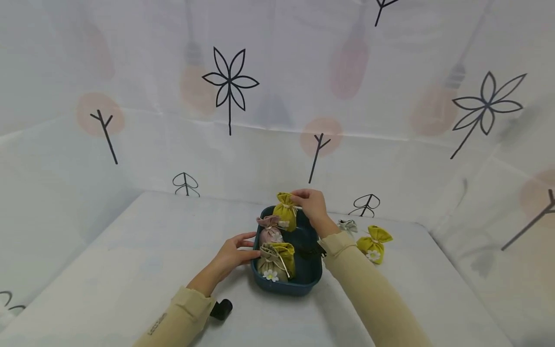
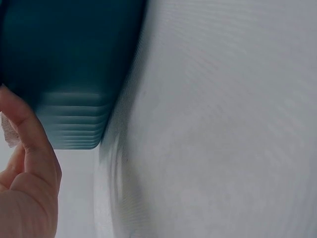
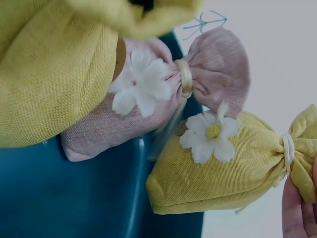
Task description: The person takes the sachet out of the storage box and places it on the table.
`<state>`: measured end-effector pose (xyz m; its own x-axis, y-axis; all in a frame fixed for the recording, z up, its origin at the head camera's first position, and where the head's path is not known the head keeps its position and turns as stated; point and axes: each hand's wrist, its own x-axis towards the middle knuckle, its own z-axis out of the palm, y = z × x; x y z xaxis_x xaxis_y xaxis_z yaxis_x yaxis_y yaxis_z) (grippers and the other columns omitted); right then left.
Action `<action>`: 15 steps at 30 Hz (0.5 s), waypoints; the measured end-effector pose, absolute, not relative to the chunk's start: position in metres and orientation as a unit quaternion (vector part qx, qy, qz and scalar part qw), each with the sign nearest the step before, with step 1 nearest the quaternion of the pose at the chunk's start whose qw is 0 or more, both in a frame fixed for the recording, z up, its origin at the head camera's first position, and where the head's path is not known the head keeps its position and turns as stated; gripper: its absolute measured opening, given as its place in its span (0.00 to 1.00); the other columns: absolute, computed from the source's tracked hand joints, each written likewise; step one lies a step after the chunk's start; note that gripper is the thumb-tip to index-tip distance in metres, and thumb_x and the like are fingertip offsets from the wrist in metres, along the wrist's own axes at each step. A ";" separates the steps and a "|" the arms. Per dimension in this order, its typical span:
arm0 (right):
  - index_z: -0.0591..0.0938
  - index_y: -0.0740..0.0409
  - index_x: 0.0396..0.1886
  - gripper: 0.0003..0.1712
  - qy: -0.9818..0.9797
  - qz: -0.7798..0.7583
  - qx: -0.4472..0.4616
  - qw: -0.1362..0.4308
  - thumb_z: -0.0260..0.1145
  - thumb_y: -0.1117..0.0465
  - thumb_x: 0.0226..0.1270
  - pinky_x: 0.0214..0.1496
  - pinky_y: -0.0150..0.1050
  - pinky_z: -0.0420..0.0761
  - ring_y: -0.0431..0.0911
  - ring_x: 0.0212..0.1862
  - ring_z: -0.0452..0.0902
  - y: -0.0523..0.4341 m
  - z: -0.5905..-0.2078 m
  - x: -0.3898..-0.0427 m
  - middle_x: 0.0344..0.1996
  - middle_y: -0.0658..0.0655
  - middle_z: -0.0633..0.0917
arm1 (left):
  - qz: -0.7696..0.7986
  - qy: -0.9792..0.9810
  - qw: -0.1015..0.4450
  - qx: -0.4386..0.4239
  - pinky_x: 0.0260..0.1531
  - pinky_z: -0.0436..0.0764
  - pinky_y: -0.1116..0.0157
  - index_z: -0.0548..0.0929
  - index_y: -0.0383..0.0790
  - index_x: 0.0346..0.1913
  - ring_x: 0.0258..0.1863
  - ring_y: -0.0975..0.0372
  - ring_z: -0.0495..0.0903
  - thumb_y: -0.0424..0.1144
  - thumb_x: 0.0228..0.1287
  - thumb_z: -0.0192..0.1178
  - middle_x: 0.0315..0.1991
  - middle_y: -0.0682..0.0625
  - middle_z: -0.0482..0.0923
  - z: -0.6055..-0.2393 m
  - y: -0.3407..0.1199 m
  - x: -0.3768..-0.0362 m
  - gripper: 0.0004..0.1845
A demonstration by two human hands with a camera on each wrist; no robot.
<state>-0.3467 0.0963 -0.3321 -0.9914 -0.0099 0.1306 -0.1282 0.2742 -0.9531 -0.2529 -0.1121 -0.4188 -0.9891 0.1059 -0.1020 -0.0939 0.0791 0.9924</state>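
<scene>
My right hand [image 1: 310,205] pinches the gathered top of a yellow drawstring pouch [image 3: 213,173] with a white flower on it. This pouch is at the far end of a dark blue basin [image 1: 286,289], overlapping its rim. Beside it in the basin, a pink pouch [image 3: 119,119] with a white flower leans at the left wall. Closer to me are a beige pouch [image 1: 270,265] with a daisy and another yellow pouch [image 1: 288,258]. Fingers of my left hand [image 1: 231,253] touch the basin's left rim, by the beige pouch.
Right of the basin, a yellow pouch [image 1: 375,246] with a flower lies on the white table [image 1: 173,250]. A grey-green pouch [image 1: 348,225] is partly hidden behind my right sleeve. A small black object [image 1: 222,309] sits near my left cuff. A patterned white curtain [image 1: 269,159] stands behind.
</scene>
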 end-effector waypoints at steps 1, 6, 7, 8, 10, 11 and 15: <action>0.83 0.68 0.41 0.10 -0.797 0.600 0.044 0.051 0.63 0.66 0.64 0.52 0.45 0.76 0.54 0.44 0.78 0.097 -0.331 -0.345 0.40 0.63 0.82 | 0.680 0.730 0.075 0.003 0.37 0.81 0.60 0.69 0.39 0.65 0.37 0.58 0.79 0.31 0.54 0.68 0.52 0.38 0.71 -0.419 -0.112 -0.253 0.34; 0.82 0.67 0.43 0.10 -0.801 0.595 0.045 0.054 0.63 0.65 0.65 0.53 0.45 0.75 0.53 0.46 0.77 0.100 -0.323 -0.337 0.42 0.62 0.82 | 0.676 0.733 0.075 -0.001 0.37 0.81 0.60 0.69 0.39 0.65 0.38 0.58 0.79 0.31 0.53 0.68 0.52 0.39 0.71 -0.420 -0.113 -0.254 0.34; 0.82 0.67 0.43 0.11 -0.801 0.594 0.046 0.056 0.62 0.65 0.65 0.53 0.45 0.75 0.53 0.46 0.77 0.101 -0.321 -0.335 0.42 0.62 0.82 | 0.675 0.734 0.074 -0.001 0.36 0.82 0.60 0.69 0.39 0.65 0.38 0.58 0.79 0.31 0.53 0.68 0.52 0.39 0.71 -0.421 -0.113 -0.254 0.34; 0.82 0.67 0.43 0.11 -0.801 0.594 0.047 0.057 0.62 0.64 0.65 0.53 0.45 0.75 0.53 0.46 0.77 0.102 -0.320 -0.333 0.42 0.62 0.82 | 0.674 0.735 0.074 -0.002 0.36 0.82 0.60 0.69 0.39 0.65 0.38 0.58 0.79 0.31 0.53 0.68 0.52 0.39 0.71 -0.421 -0.113 -0.255 0.34; 0.82 0.66 0.43 0.11 -0.800 0.595 0.049 0.059 0.62 0.64 0.65 0.54 0.45 0.75 0.53 0.46 0.77 0.105 -0.317 -0.331 0.42 0.62 0.82 | 0.674 0.735 0.073 -0.003 0.36 0.82 0.60 0.69 0.39 0.65 0.38 0.58 0.79 0.31 0.53 0.68 0.52 0.39 0.71 -0.421 -0.113 -0.255 0.34; 0.82 0.66 0.44 0.11 -0.800 0.595 0.051 0.062 0.62 0.64 0.65 0.54 0.45 0.75 0.52 0.46 0.77 0.106 -0.317 -0.330 0.42 0.62 0.82 | 0.674 0.735 0.074 -0.003 0.36 0.82 0.60 0.69 0.39 0.65 0.38 0.58 0.79 0.31 0.53 0.68 0.52 0.39 0.71 -0.421 -0.113 -0.255 0.34; 0.82 0.65 0.43 0.11 -0.799 0.594 0.057 0.072 0.62 0.63 0.65 0.54 0.45 0.74 0.51 0.46 0.77 0.110 -0.314 -0.324 0.42 0.61 0.82 | 0.676 0.733 0.073 -0.002 0.36 0.82 0.60 0.69 0.39 0.65 0.37 0.58 0.79 0.31 0.53 0.68 0.52 0.39 0.71 -0.418 -0.113 -0.254 0.34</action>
<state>-0.3242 0.1097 -0.3137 -0.9831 -0.0063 0.1831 -0.1772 0.2872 -0.9413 -0.2543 -0.1128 -0.4184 -0.9892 0.0969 -0.1096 -0.1014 0.0861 0.9911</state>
